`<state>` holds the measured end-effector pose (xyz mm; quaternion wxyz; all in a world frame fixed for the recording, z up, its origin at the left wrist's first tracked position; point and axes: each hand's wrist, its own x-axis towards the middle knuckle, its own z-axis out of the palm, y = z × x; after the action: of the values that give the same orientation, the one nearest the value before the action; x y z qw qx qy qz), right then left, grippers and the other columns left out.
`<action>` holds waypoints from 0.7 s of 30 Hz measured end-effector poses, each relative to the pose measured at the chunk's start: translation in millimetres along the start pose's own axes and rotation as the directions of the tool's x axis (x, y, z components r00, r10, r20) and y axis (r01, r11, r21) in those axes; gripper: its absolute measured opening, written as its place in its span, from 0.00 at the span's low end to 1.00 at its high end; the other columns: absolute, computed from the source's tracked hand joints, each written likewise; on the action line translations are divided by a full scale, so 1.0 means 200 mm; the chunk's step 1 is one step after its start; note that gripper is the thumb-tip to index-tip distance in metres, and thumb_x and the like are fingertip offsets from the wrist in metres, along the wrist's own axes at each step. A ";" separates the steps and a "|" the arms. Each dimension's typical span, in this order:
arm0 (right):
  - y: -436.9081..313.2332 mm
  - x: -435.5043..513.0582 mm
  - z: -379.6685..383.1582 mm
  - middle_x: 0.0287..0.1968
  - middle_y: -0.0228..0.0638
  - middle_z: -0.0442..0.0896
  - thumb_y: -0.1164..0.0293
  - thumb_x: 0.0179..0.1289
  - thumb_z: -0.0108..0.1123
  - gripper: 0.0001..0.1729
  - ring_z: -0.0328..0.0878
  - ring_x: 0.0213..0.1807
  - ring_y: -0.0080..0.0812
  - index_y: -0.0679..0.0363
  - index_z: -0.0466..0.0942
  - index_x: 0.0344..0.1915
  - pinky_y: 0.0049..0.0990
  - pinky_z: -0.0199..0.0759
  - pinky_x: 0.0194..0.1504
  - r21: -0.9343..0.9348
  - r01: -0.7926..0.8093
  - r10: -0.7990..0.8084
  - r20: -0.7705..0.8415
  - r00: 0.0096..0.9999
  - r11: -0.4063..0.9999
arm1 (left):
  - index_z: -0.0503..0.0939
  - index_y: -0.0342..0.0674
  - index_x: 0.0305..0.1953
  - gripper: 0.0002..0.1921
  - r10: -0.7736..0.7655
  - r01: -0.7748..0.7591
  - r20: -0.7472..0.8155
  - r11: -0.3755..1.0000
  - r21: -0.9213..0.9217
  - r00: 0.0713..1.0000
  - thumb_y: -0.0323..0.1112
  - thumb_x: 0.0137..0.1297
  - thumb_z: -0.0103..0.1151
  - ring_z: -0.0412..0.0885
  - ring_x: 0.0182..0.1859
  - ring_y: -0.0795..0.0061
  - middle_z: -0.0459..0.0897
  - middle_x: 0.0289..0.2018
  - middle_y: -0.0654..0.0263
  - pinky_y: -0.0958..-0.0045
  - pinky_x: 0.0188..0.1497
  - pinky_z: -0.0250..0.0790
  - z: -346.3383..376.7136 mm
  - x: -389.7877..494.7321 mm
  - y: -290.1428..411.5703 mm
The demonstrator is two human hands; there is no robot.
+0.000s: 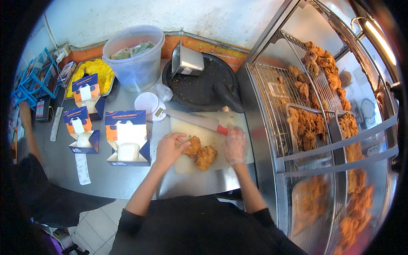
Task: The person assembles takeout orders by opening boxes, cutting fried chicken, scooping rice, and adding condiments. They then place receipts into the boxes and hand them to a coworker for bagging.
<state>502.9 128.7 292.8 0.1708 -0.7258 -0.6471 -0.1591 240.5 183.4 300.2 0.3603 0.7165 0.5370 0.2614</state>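
Note:
Two pieces of fried chicken [206,157] lie side by side on a pale cutting board [188,168]. My bare left hand [171,147] touches the left piece with its thumb and fingers. My right hand [235,146], in a clear plastic glove, is at the red handle of a large knife [197,121]; whether the fingers are closed round the handle is hard to tell. The blade lies across the back of the board and points left towards a white kitchen scale [151,106]. Opened takeaway boxes [148,153] with white wrapped portions stand to the left.
A black round pan [204,89] holding a metal container [191,62], a plastic bucket [137,73] and a tray of yellow food [106,75] stand at the back. A glass-fronted warming cabinet [280,165] with fried chicken is at right. A co-worker's arm [28,127] reaches in at far left.

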 end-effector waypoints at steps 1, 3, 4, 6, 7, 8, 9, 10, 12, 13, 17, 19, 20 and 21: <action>0.05 0.07 0.05 0.52 0.51 0.82 0.62 0.68 0.56 0.25 0.78 0.53 0.54 0.64 0.75 0.60 0.47 0.71 0.57 -0.032 0.020 -0.014 0.183 0.983 0.999 | 0.86 0.48 0.46 0.14 -0.044 0.045 0.009 0.998 -0.039 0.999 0.46 0.63 0.68 0.81 0.46 0.60 0.85 0.37 0.65 0.58 0.47 0.71 -0.02 0.04 0.01; 0.10 0.16 0.12 0.48 0.50 0.83 0.62 0.68 0.54 0.23 0.81 0.50 0.55 0.63 0.76 0.58 0.47 0.74 0.54 -0.140 0.124 -0.059 0.399 0.915 0.982 | 0.86 0.47 0.45 0.13 -0.172 0.177 0.075 0.982 -0.068 0.982 0.47 0.67 0.65 0.82 0.45 0.61 0.85 0.36 0.65 0.58 0.46 0.72 -0.07 0.13 0.04; 0.10 0.18 0.11 0.46 0.51 0.84 0.61 0.68 0.53 0.21 0.82 0.48 0.55 0.63 0.77 0.55 0.47 0.74 0.52 -0.038 0.086 -0.056 0.493 0.868 0.996 | 0.85 0.47 0.45 0.12 -0.101 0.106 0.073 0.992 -0.065 0.992 0.46 0.69 0.62 0.82 0.45 0.63 0.85 0.35 0.65 0.60 0.45 0.71 -0.08 0.19 0.06; 0.08 0.19 0.00 0.41 0.52 0.86 0.58 0.70 0.52 0.20 0.83 0.44 0.57 0.64 0.79 0.48 0.48 0.76 0.49 0.021 -0.013 -0.003 0.621 0.784 1.000 | 0.85 0.47 0.44 0.11 0.034 -0.029 0.076 0.998 -0.064 0.997 0.44 0.72 0.58 0.84 0.43 0.69 0.85 0.35 0.65 0.63 0.42 0.71 -0.09 0.32 0.14; 0.04 0.19 -0.12 0.37 0.54 0.85 0.54 0.72 0.50 0.24 0.84 0.41 0.58 0.65 0.80 0.45 0.49 0.76 0.47 0.136 -0.063 -0.048 0.687 0.725 0.989 | 0.85 0.47 0.44 0.11 0.240 -0.241 0.035 0.970 0.017 0.970 0.45 0.72 0.58 0.83 0.46 0.68 0.85 0.37 0.65 0.62 0.46 0.70 -0.10 0.40 0.18; 0.01 0.17 -0.26 0.34 0.56 0.85 0.49 0.75 0.47 0.29 0.84 0.38 0.60 0.67 0.81 0.42 0.51 0.76 0.45 0.142 -0.119 -0.027 0.746 0.666 0.983 | 0.84 0.48 0.44 0.11 0.429 -0.428 0.016 0.898 0.098 0.903 0.46 0.73 0.57 0.83 0.49 0.67 0.85 0.39 0.65 0.61 0.51 0.70 -0.09 0.48 0.23; -0.01 0.16 -0.43 0.33 0.58 0.85 0.44 0.76 0.43 0.35 0.84 0.39 0.60 0.67 0.81 0.41 0.51 0.76 0.45 0.130 -0.220 0.014 0.832 0.555 0.967 | 0.84 0.48 0.44 0.12 0.559 -0.558 0.061 0.805 0.202 0.827 0.46 0.73 0.56 0.82 0.52 0.67 0.85 0.41 0.65 0.60 0.55 0.69 -0.09 0.53 0.26; -0.02 0.14 -0.58 0.33 0.60 0.84 0.38 0.77 0.39 0.41 0.83 0.39 0.61 0.68 0.81 0.39 0.51 0.75 0.45 0.136 -0.304 0.028 0.878 0.478 0.943 | 0.83 0.49 0.46 0.13 0.684 -0.674 0.027 0.710 0.202 0.729 0.48 0.72 0.56 0.79 0.57 0.66 0.84 0.45 0.66 0.57 0.60 0.65 -0.07 0.56 0.29; -0.09 0.07 -0.77 0.31 0.59 0.84 0.33 0.75 0.36 0.44 0.83 0.39 0.60 0.64 0.83 0.42 0.51 0.75 0.44 0.144 -0.434 0.113 0.850 0.515 0.889 | 0.82 0.51 0.50 0.15 0.825 -0.806 0.045 0.538 0.246 0.564 0.51 0.71 0.57 0.73 0.65 0.64 0.81 0.53 0.67 0.52 0.70 0.57 -0.03 0.60 0.31; -0.13 0.05 -0.78 0.31 0.59 0.84 0.33 0.75 0.36 0.44 0.83 0.39 0.60 0.63 0.83 0.42 0.51 0.74 0.44 0.057 -0.491 0.198 0.871 0.450 0.869 | 0.80 0.52 0.54 0.18 0.831 -0.814 0.036 0.532 0.234 0.554 0.53 0.70 0.58 0.69 0.69 0.64 0.78 0.57 0.68 0.49 0.72 0.53 0.00 0.59 0.30; -0.29 -0.07 -0.50 0.32 0.60 0.84 0.35 0.76 0.35 0.42 0.83 0.39 0.61 0.63 0.81 0.41 0.52 0.74 0.44 0.167 -0.552 0.196 0.819 0.539 0.817 | 0.71 0.59 0.67 0.29 0.795 -0.769 0.000 0.586 0.256 0.606 0.56 0.66 0.61 0.52 0.78 0.61 0.67 0.69 0.69 0.43 0.77 0.43 0.12 0.54 0.19; -0.25 -0.12 -0.42 0.32 0.60 0.84 0.35 0.76 0.35 0.41 0.83 0.39 0.62 0.63 0.80 0.42 0.53 0.74 0.44 0.218 -0.528 0.179 0.779 0.601 0.821 | 0.64 0.68 0.73 0.35 0.797 -0.776 0.011 0.584 0.239 0.604 0.59 0.66 0.60 0.42 0.80 0.56 0.57 0.74 0.67 0.37 0.77 0.37 0.15 0.59 0.13; -0.24 -0.15 -0.39 0.32 0.60 0.84 0.36 0.77 0.35 0.41 0.83 0.39 0.62 0.63 0.80 0.43 0.53 0.75 0.44 0.202 -0.535 0.181 0.795 0.579 0.820 | 0.64 0.67 0.73 0.35 0.756 -0.738 0.059 0.615 0.276 0.652 0.60 0.66 0.60 0.42 0.80 0.54 0.57 0.74 0.65 0.37 0.77 0.35 0.17 0.58 0.11; -0.23 -0.16 -0.39 0.32 0.60 0.84 0.36 0.77 0.35 0.41 0.83 0.39 0.62 0.63 0.79 0.43 0.53 0.75 0.44 0.198 -0.538 0.169 0.814 0.556 0.819 | 0.64 0.66 0.73 0.36 0.722 -0.705 0.073 0.642 0.300 0.688 0.62 0.66 0.59 0.43 0.80 0.51 0.57 0.74 0.64 0.37 0.77 0.33 0.17 0.58 0.09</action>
<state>452.8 68.9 349.4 0.0633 -0.7843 -0.5099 0.3477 309.0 283.0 292.9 0.0987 0.9091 0.2540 0.3150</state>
